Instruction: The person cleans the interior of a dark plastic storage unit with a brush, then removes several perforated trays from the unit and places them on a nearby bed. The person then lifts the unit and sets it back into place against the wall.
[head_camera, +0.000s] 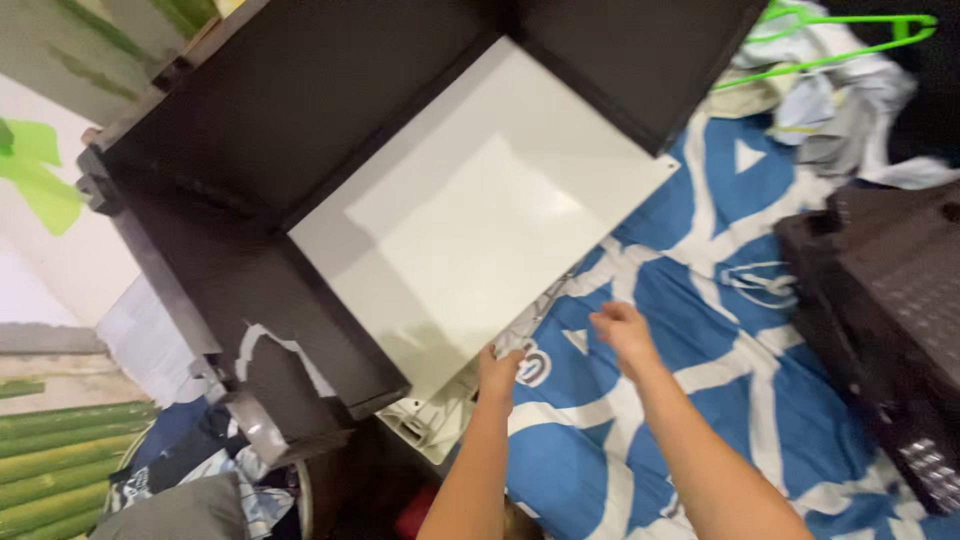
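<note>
Left hand (497, 367) grips the near edge of the white board (470, 220), fingers clamped on it. Right hand (622, 330), loosely curled and holding nothing, hovers just beside that edge over the blue-and-white sheet (700, 300).

Open room lies on the blue-and-white patterned bedsheet (690, 400), centre and near. The glossy white square board (480, 220) blocks the left, dark wooden shelving (300, 120) behind it. A black plastic crate (890, 310) walls the right; crumpled clothes with a green hanger (840, 70) crowd far right.
</note>
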